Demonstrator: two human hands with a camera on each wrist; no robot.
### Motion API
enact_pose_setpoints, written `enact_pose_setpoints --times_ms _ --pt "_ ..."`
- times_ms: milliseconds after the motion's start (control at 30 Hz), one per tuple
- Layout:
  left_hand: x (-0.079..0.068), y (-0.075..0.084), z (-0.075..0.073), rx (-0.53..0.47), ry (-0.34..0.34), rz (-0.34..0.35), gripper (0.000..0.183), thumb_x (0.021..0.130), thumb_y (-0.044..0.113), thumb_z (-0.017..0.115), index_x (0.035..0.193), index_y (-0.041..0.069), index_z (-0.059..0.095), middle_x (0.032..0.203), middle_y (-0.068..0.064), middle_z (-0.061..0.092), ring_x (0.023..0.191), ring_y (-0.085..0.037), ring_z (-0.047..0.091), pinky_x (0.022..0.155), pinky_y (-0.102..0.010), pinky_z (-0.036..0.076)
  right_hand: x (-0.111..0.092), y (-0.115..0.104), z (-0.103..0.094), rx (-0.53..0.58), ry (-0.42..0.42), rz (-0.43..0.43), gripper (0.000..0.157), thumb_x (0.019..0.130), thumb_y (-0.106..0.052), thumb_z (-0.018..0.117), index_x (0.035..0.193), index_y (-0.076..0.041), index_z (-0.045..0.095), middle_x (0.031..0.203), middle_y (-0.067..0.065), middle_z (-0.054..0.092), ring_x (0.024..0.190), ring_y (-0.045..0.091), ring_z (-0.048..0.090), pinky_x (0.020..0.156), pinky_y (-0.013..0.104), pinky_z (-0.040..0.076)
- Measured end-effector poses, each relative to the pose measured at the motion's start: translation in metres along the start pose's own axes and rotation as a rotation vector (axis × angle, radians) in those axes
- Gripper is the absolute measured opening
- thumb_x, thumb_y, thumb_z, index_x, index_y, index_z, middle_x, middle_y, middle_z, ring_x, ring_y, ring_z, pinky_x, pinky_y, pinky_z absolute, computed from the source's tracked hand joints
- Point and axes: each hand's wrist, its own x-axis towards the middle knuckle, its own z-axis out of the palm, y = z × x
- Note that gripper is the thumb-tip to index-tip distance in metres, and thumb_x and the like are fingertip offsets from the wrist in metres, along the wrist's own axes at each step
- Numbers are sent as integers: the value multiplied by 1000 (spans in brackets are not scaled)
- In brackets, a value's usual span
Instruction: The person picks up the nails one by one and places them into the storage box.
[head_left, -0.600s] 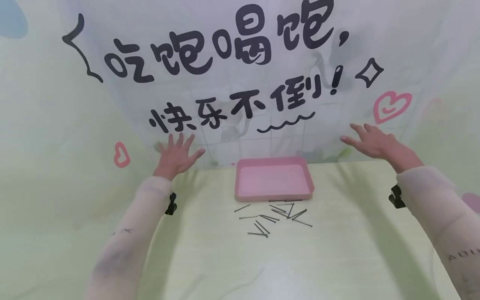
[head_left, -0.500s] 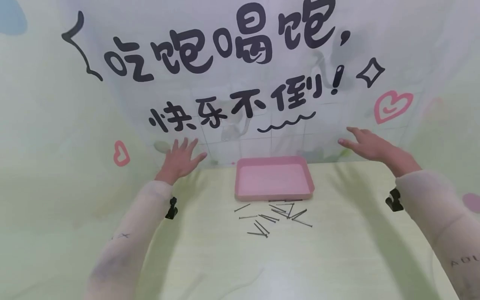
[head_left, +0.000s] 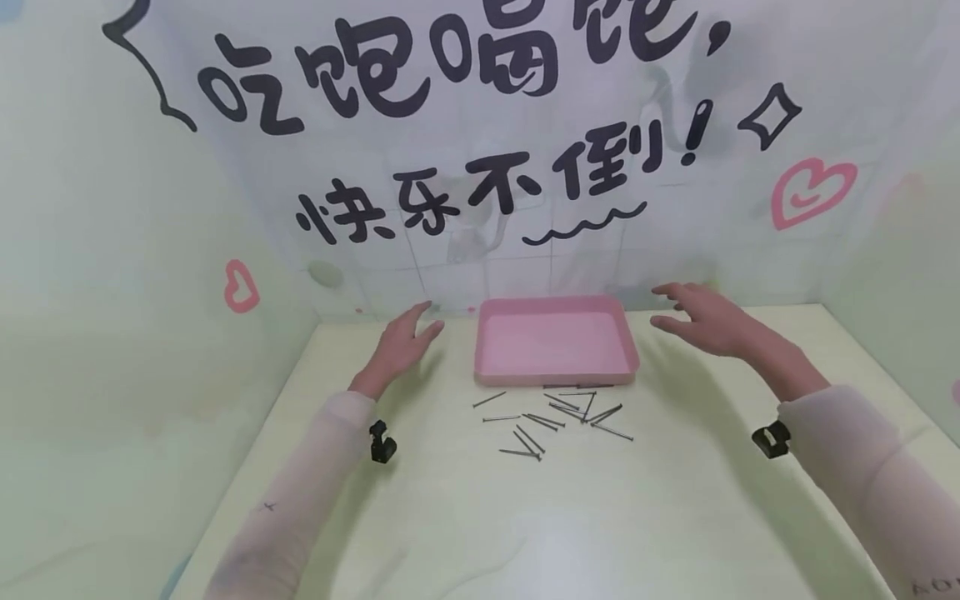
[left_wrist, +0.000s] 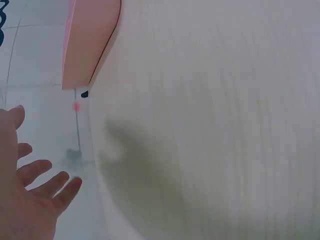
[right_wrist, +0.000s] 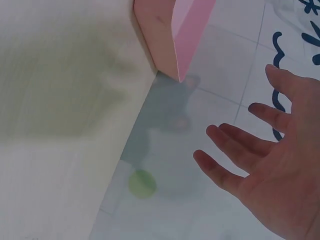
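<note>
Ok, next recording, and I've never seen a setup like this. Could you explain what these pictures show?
There is no machine: a person works bare-handed, with the left hand and the right hand. The large picture is seen from the person's head, looking forward and down. The two smaller ones are seen from the wrists, each showing that wrist's hand and part of the tray. This pink tray sits on the table, and loose nails lie scattered on the near side of it. One hand is on each side of the tray, and neither holds anything.
</note>
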Motion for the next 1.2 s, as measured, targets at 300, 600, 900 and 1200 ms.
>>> enact_pose_setpoints --times_ms 300,600,900,1200 --pt "-12 13 27 -222 -26 -52 61 108 43 51 158 9 38 155 -25 49 124 -41 65 101 -48 59 -14 -15 29 32 35 -78 53 104 -28 62 148 -1 50 147 27 53 126 45 61 104 64 50" --pt "-17 18 53 -410 -53 -118 56 107 32 58 152 2 45 136 -26 62 112 -36 71 91 -37 64 -23 -23 53 103 17 -145 34 104 -22 62 134 -5 63 129 18 68 105 28 69 86 46 61" --pt "-24 23 70 -501 -128 -117 60 104 25 64 155 3 41 140 -26 58 112 -33 70 88 -35 64 -23 -23 80 137 -106 -159 6 98 -18 69 99 -14 73 87 -7 69 78 7 59 68 25 51" --pt "-21 23 67 -481 -221 -92 74 103 31 66 163 12 27 151 -22 51 126 -34 63 105 -43 57 -17 -31 94 166 -276 -93 15 88 -21 82 84 -19 67 78 -8 64 73 10 56 64 24 48"
